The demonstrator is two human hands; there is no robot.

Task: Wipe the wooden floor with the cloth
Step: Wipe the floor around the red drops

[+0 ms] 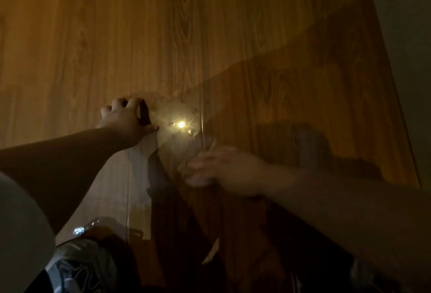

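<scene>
The wooden floor [116,36] fills the dim view, its planks running away from me. My left hand [127,119] is planted on the floor ahead, fingers spread and bent, with a dark shadow beside the thumb. My right hand [229,171] is smeared by motion, low over the planks right of centre. Its fingers are closed around a small pale wad that looks like the cloth [198,176], and a pale corner sticks up by the knuckles. Most of the cloth is hidden by the blur and my fingers.
A bright lamp reflection [180,125] glints on the floor between my hands, with pale glossy streaks [137,176] below it. My shoe [81,262] is at the bottom left. A pale wall [405,59] borders the floor on the right.
</scene>
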